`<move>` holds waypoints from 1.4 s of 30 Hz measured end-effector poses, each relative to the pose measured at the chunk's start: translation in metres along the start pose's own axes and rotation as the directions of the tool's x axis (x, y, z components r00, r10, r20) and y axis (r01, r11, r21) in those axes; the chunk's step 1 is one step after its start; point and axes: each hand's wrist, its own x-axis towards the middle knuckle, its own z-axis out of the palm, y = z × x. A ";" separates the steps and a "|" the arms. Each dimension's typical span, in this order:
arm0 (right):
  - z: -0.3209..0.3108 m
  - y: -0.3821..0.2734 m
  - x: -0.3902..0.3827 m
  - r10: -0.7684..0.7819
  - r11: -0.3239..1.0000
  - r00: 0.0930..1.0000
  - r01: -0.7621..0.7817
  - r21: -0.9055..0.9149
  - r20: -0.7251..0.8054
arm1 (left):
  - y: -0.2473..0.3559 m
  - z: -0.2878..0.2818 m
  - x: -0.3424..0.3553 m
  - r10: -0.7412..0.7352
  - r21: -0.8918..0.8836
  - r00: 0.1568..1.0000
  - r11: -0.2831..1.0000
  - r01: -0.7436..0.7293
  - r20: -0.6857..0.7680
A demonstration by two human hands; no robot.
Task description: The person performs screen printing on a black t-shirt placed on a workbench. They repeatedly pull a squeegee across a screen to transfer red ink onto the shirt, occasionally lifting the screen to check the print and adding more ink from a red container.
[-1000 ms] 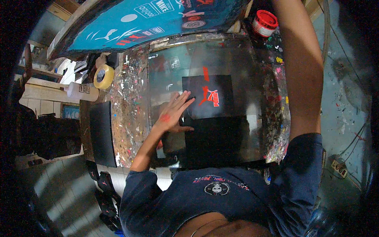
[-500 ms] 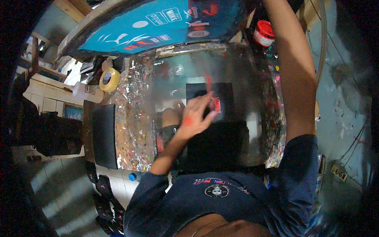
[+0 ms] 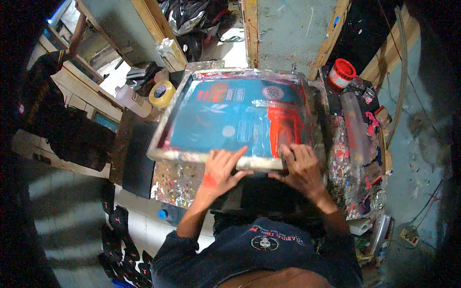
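A screen printing frame with blue-green mesh lies low over the paint-spattered table. Wet red ink covers part of the mesh toward the right. Along its near rail, my left hand grips left of the middle, fingers over the top and thumb at the near side. Further right on the same rail is my right hand, holding it in a similar way. Red ink stains the left wrist. Black material shows below the near rail; whatever lies under the mesh is hidden.
On the left stand a roll of clear tape, a pale plastic bottle and a black sheet. A red-lidded tub sits at the back right, with a clear tube nearer. Printed black pieces lie at lower left.
The raised frame has come down flat over the table. My left hand has left the black piece with the red print for the near rail; my right arm has come down there too.
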 end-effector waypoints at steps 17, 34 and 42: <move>0.096 0.118 0.073 0.092 0.990 0.976 -0.111 0.088 0.199 | -0.018 0.092 -0.073 -0.126 -0.114 0.991 0.986 0.121 -0.039; 0.128 0.145 0.098 0.060 0.983 0.965 -0.102 0.154 0.256 | -0.010 0.093 -0.076 -0.239 -0.114 0.970 0.966 0.232 -0.048; 0.093 0.017 -0.019 -0.006 0.998 0.982 -0.006 0.064 0.189 | -0.005 0.089 -0.086 -0.280 -0.042 0.958 0.960 0.277 -0.062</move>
